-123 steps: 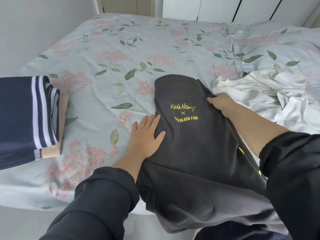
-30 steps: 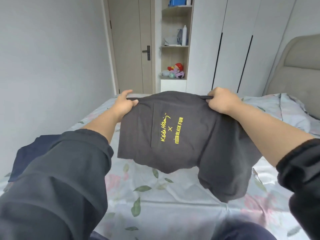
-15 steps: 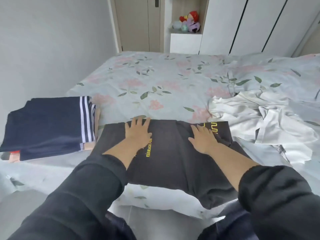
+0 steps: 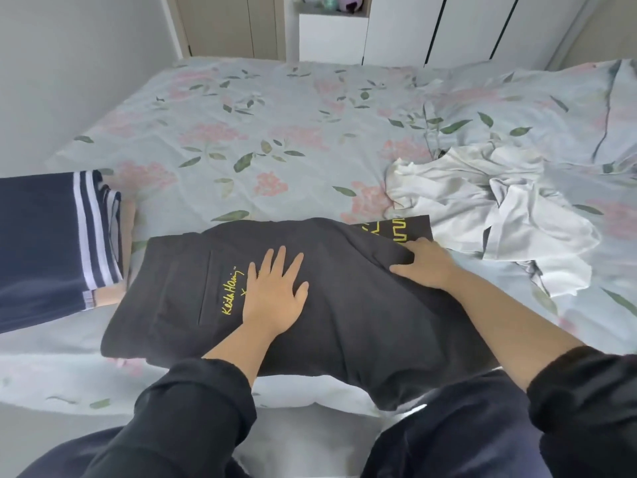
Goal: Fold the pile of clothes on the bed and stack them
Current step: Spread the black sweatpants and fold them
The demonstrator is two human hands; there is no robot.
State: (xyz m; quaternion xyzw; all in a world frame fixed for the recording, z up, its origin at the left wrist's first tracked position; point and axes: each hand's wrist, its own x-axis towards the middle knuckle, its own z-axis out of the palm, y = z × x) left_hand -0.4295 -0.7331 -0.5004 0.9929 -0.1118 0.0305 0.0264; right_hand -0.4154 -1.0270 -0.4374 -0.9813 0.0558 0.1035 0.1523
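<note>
The bed (image 4: 275, 132), covered in a floral sheet, bears three lots of clothing. The dark grey garment (image 4: 362, 332) lies at its near edge, folded over once, with its nearest part hanging off the mattress. Yellow lettering (image 4: 231, 291) runs across its top layer, and a yellow pattern (image 4: 393, 229) shows on the lower layer at its far right corner.

The left hand (image 4: 272, 298) lies flat on the middle of the dark grey garment, fingers spread and straight, palm down, just right of the lettering. The right hand (image 4: 427, 267) rests on the garment's right part, at the edge of the upper layer just before the yellow pattern. Its fingers are close together and somewhat bent, the thumb stretched out to the left; whether they pinch the fold cannot be told.

Left of the dark grey garment, just beside it, sits a folded stack (image 4: 41, 243) topped by a navy piece with white stripes, a beige piece (image 4: 125, 219) beneath. Right of the garment and touching its far corner lies a crumpled heap of white clothes (image 4: 482, 208).
</note>
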